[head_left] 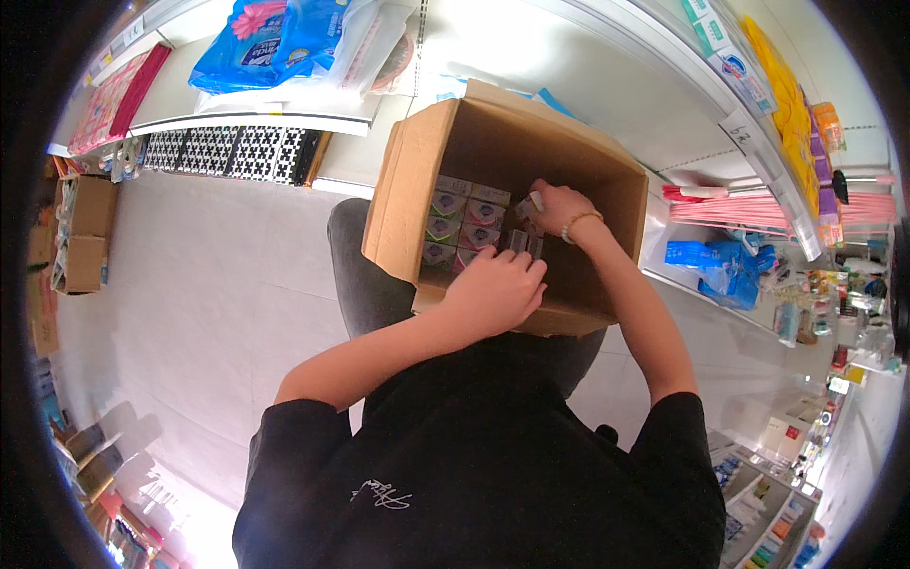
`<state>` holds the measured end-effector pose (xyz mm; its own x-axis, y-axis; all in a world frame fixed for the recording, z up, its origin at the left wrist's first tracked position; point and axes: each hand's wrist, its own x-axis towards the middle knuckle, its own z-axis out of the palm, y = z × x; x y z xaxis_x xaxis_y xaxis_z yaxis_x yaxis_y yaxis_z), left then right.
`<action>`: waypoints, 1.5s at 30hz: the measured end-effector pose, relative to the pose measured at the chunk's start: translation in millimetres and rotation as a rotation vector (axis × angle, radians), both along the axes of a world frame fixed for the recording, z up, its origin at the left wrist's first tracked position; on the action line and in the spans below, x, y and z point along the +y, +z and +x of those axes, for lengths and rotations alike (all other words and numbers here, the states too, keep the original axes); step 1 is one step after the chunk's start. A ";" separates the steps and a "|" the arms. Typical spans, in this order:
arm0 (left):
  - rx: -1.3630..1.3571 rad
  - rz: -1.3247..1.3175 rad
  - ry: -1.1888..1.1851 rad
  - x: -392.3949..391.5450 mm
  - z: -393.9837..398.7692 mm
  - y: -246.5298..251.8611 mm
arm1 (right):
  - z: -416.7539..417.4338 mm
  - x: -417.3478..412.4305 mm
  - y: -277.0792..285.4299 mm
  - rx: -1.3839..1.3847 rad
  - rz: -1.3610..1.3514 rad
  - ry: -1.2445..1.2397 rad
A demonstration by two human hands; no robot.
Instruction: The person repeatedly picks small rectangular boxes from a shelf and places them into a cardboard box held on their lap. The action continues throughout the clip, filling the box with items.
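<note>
An open cardboard carton (402, 192) stands before me, tilted by my knees. Small boxes (481, 213) with pink or green heart-like marks lie in rows at its left inside. My right hand (561, 206) reaches into the carton, its fingers closed on a small whitish box (530, 205). My left hand (495, 288) is over the carton's near side, fingertips at the near small boxes; whether it grips one is hidden. More small boxes (526, 243) lie between the two hands.
White shelves surround the carton, with a blue Vinda pack (266, 43) upper left and pink hangers (746, 212) at right. Blue packs (732, 270) lie on the low right shelf. Another open carton (89, 235) stands on the floor at far left.
</note>
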<state>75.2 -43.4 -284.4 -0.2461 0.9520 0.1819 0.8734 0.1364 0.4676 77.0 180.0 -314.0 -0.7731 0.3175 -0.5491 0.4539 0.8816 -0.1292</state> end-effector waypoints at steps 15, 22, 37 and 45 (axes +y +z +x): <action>-0.028 -0.009 -0.003 1.5 -3.4 -1.9 | -11.9 29.8 -133.4 -0.101 0.066 -0.221; -0.044 0.003 0.010 3.1 -3.6 -3.3 | -3.4 61.5 -187.9 -0.073 -0.100 -0.400; -0.108 -0.055 -0.015 5.6 -6.7 1.4 | -0.6 67.8 -246.5 -0.390 -0.165 -0.029; -0.130 -0.073 -0.024 9.6 -15.7 2.2 | -40.2 21.1 -141.6 -0.237 -0.183 0.200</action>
